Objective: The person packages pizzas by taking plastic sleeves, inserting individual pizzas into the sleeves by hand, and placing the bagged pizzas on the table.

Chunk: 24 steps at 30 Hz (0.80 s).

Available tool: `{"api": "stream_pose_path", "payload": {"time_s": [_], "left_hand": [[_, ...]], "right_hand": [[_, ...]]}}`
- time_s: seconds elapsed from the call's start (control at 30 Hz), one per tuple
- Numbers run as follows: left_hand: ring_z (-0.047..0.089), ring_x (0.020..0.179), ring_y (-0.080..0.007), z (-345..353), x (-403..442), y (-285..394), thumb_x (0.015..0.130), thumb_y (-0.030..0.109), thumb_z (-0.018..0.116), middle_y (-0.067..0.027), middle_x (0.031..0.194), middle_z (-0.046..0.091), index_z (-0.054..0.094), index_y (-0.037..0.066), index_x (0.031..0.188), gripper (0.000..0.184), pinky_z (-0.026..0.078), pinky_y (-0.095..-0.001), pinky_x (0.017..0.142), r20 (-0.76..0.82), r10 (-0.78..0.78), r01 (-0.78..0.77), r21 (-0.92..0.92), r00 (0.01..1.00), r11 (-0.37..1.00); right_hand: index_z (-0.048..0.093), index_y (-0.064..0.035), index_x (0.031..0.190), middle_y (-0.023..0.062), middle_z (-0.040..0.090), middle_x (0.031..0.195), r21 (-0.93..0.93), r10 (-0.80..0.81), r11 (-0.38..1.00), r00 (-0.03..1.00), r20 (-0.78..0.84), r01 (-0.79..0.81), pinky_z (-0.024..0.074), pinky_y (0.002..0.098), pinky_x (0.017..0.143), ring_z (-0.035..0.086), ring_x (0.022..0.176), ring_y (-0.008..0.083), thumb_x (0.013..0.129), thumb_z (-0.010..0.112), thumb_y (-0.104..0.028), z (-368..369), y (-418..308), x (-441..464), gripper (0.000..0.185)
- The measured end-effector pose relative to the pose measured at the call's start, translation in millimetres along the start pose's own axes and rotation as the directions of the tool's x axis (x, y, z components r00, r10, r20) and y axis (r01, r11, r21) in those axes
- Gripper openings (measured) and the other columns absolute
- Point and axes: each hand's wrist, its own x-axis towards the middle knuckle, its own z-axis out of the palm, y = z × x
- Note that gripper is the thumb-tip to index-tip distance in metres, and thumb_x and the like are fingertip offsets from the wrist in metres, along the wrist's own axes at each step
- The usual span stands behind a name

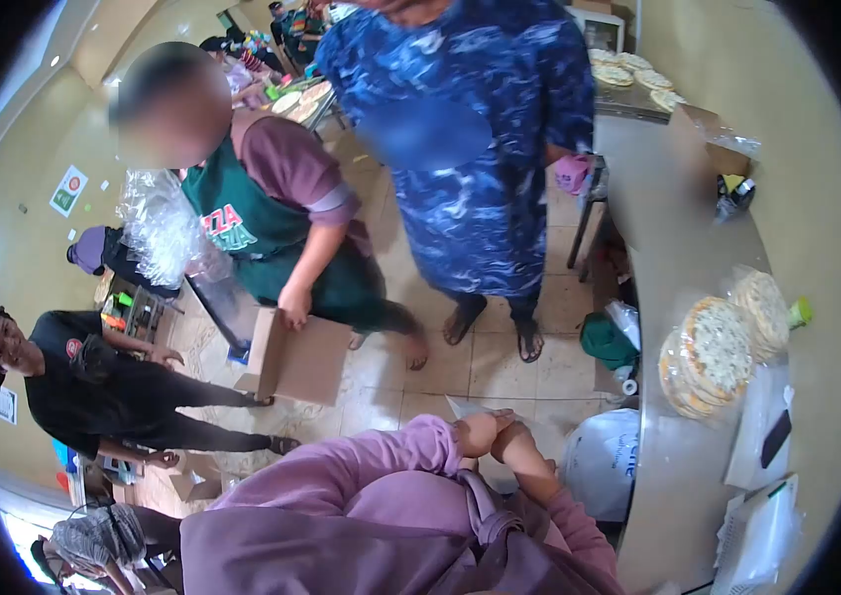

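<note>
My left hand (480,432) and my right hand (523,452) meet in front of my chest, touching each other. Both look closed, their fingers partly hidden. A thin whitish sheet or bag corner (464,406) sticks out beside the left hand; what exactly it is, and which hand grips it, stays unclear. To the right of my hands stands a white round container with blue lettering (601,451). Farther right, stacked pizzas topped with white shreds (718,347) lie in clear plastic on the counter (673,486).
A person in a green apron holds an open cardboard box (306,362) ahead left. Another in a blue patterned shirt (480,149) stands straight ahead. One in black (93,377) is at the left. A dark phone (775,439) and more pizzas (653,79) rest on the right side.
</note>
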Motion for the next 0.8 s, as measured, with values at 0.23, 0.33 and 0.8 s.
{"api": "stream_pose_path", "payload": {"time_s": [0.23,0.33,0.8], "left_hand": [[0.060,0.074,-0.0266,-64.9,33.2,115.9,0.072,-0.003,0.046,-0.0174,0.085,0.062,0.055,-0.001,0.111,0.040,0.049,-0.0378,0.069,-0.102,0.005,0.010,0.147,0.995,0.989],[0.049,0.109,-0.0357,-75.2,60.3,103.5,0.064,-0.011,0.040,-0.0248,0.116,0.052,0.050,-0.004,0.117,0.055,0.039,-0.0366,0.093,-0.300,0.278,-0.281,0.033,0.913,0.959],[0.056,0.103,-0.0313,-54.0,56.6,78.6,0.062,-0.011,0.036,-0.0240,0.112,0.055,0.048,-0.003,0.120,0.060,0.048,-0.0338,0.082,-0.347,-0.085,-0.019,-0.284,0.934,0.959]], "right_hand": [[0.060,-0.0041,0.100,0.0187,0.061,0.098,0.076,-0.045,0.997,0.973,0.226,0.028,0.0473,0.0426,0.072,0.060,0.087,0.0339,0.068,0.060,-0.021,-79.0,45.5,-21.0,0.037],[0.056,-0.0005,0.105,0.0207,0.059,0.096,0.262,-0.173,0.941,0.969,-0.175,0.215,0.0443,0.0425,0.077,0.058,0.087,0.0347,0.078,0.054,-0.021,-142.5,52.6,-71.9,0.034],[0.045,-0.0016,0.100,0.0110,0.053,0.088,0.792,0.791,-0.169,0.560,-0.246,0.587,0.0510,0.0343,0.068,0.057,0.077,0.0221,0.077,0.056,-0.002,-235.1,183.7,-101.2,0.026]]}}
